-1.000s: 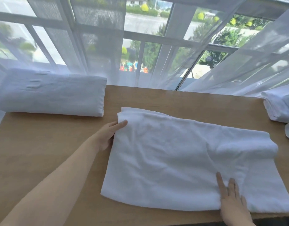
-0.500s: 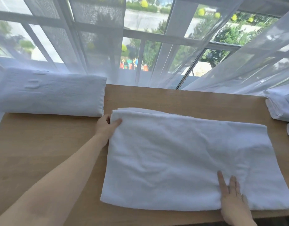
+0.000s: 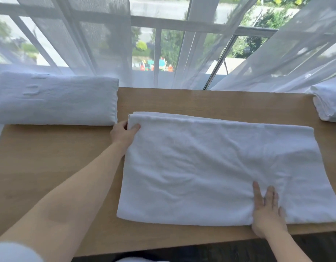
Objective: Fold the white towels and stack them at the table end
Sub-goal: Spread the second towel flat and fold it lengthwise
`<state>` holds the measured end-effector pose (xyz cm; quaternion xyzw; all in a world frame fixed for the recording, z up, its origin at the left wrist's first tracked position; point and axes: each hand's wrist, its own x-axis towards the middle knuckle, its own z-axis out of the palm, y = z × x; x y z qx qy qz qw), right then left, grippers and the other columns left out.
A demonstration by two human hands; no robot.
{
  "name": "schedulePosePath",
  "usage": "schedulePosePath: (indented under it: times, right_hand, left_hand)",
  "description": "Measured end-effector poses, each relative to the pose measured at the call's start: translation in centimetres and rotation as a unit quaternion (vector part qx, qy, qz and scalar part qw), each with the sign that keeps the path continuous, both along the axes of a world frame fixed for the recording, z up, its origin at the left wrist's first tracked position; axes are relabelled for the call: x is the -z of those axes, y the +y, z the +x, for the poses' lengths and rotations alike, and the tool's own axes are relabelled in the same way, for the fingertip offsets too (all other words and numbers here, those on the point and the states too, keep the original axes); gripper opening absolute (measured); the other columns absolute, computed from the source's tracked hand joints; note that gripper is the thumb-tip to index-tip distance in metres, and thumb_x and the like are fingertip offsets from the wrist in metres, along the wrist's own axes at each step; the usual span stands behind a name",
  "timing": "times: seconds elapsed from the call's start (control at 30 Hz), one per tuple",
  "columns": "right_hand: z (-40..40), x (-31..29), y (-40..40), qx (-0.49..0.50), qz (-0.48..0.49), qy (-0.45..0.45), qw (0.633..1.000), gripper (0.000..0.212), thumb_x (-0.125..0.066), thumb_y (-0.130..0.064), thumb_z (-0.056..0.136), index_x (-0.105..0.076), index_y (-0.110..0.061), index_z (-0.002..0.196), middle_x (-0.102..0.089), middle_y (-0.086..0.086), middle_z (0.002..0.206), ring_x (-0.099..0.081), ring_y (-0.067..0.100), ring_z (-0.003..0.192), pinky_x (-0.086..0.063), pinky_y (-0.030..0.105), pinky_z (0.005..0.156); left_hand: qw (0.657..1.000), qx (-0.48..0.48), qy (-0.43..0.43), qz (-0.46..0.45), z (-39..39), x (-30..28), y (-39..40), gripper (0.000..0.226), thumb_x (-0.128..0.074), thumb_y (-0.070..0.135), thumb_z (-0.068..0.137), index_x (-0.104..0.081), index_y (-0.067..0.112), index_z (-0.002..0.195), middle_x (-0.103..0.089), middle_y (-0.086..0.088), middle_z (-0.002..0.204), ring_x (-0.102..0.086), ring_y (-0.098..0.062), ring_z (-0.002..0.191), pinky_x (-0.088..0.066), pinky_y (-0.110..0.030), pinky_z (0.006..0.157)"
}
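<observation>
Lying at far left of the wooden table (image 3: 55,156): folded towel stack (image 3: 53,100), evidently the finished pile. Pinching the half-folded white towel (image 3: 210,167) at its far-left corner: left hand (image 3: 123,134), thumb on top, seemingly readying the next fold. Pressing flat, fingers straight, on the near edge: right hand (image 3: 266,212), probably anchoring the cloth mid-table. Waiting at far right: further towels (image 3: 329,103).

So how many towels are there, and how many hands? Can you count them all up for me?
Towel spread on the table: 1
Folded towel piles: 2, one on the left, one at the right edge
Hands: 2, the left hand pinching the spread towel's far corner, the right hand flat on its near edge
Total: 5

A small white bit shows at the far right edge, too cut off to name.
</observation>
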<state>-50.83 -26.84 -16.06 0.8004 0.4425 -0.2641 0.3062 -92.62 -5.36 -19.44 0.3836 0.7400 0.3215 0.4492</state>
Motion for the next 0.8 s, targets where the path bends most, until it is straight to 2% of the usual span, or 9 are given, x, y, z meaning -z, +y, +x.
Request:
schedulePosePath:
  times: [0.1,0.2,0.3,0.37,0.43,0.53,0.6,0.7,0.8]
  right_hand:
    - [0.1,0.6,-0.1,0.010,-0.004,-0.004,1.000,0.119,-0.052,-0.003,0.091,0.058,-0.031,0.126,0.051,0.016,0.148,0.031,0.034,0.147,-0.007,0.049,0.124]
    - [0.1,0.9,-0.3,0.003,0.009,-0.008,1.000,0.124,-0.056,-0.005,0.088,0.060,-0.032,0.124,0.053,0.017,0.145,0.033,0.034,0.146,-0.005,0.051,0.123]
    - [0.2,1.1,-0.7,0.004,0.016,-0.008,1.000,0.128,-0.059,-0.006,0.085,0.060,-0.033,0.124,0.054,0.017,0.144,0.032,0.034,0.147,-0.003,0.052,0.122]
    - [0.3,1.3,-0.8,0.002,0.018,-0.008,1.000,0.129,-0.060,-0.006,0.084,0.059,-0.033,0.125,0.055,0.017,0.144,0.033,0.034,0.146,-0.002,0.052,0.122]
    - [0.4,1.5,-0.8,-0.002,0.020,-0.002,1.000,0.130,-0.061,-0.006,0.083,0.059,-0.034,0.125,0.055,0.017,0.143,0.033,0.033,0.146,-0.002,0.053,0.123]
    - [0.4,1.3,-0.9,-0.007,0.023,-0.001,1.000,0.132,-0.062,-0.006,0.082,0.060,-0.035,0.124,0.056,0.016,0.142,0.034,0.033,0.146,-0.001,0.054,0.123]
    - [0.3,1.2,-0.8,-0.006,0.021,0.000,1.000,0.135,-0.065,-0.007,0.081,0.060,-0.035,0.123,0.057,0.016,0.142,0.034,0.033,0.146,0.000,0.053,0.122]
    - [0.1,1.0,-0.6,0.000,0.017,-0.001,1.000,0.140,-0.069,-0.008,0.078,0.061,-0.035,0.122,0.055,0.017,0.143,0.033,0.033,0.146,0.001,0.053,0.121]
    - [-0.2,0.8,-0.4,-0.006,0.021,0.006,1.000,0.142,-0.071,-0.007,0.077,0.062,-0.035,0.121,0.055,0.016,0.143,0.034,0.032,0.146,0.001,0.053,0.121]
  left_hand:
    - [0.994,-0.025,-0.104,0.008,0.0,-0.5,-1.3,0.055,-0.087,0.041,0.075,-0.059,0.021,0.118,-0.068,0.008,0.106,-0.068,-0.009,0.094,-0.057,-0.025,0.071]
    - [0.990,0.003,-0.135,-0.050,-0.7,-1.3,-4.6,0.077,-0.088,0.054,0.060,-0.059,0.016,0.120,-0.071,0.006,0.107,-0.071,-0.011,0.092,-0.057,-0.024,0.065]
    - [0.976,0.093,-0.128,-0.147,-1.1,-1.1,-8.8,0.072,-0.089,0.064,0.052,-0.071,0.023,0.108,-0.078,0.006,0.099,-0.075,-0.013,0.087,-0.061,-0.032,0.072]
    - [0.962,0.114,-0.150,-0.195,-1.5,-0.7,-11.8,0.072,-0.092,0.065,0.050,-0.073,0.025,0.107,-0.078,0.008,0.098,-0.076,-0.014,0.087,-0.061,-0.032,0.070]
    - [0.965,0.119,-0.132,-0.191,-1.8,-0.5,-14.3,0.070,-0.093,0.063,0.050,-0.075,0.024,0.105,-0.079,0.007,0.096,-0.076,-0.015,0.084,-0.061,-0.032,0.066]
    - [0.988,0.055,-0.063,-0.128,-1.5,-0.3,-16.1,0.052,-0.089,0.058,0.059,-0.077,0.020,0.092,-0.079,0.007,0.084,-0.076,-0.016,0.074,-0.062,-0.039,0.066]
    - [0.988,0.011,-0.089,-0.126,-1.2,-0.3,-16.9,0.050,-0.083,0.058,0.063,-0.075,0.018,0.093,-0.078,0.006,0.083,-0.076,-0.017,0.074,-0.061,-0.037,0.062]
    - [0.966,0.074,-0.130,-0.211,-1.3,-0.7,-19.2,0.053,-0.082,0.058,0.065,-0.071,0.023,0.103,-0.079,0.006,0.091,-0.076,-0.019,0.082,-0.059,-0.033,0.065]
    - [0.973,0.097,-0.031,-0.205,-1.9,-0.7,-20.5,0.055,-0.081,0.063,0.055,-0.071,0.023,0.091,-0.077,0.006,0.079,-0.074,-0.020,0.077,-0.055,-0.031,0.058]
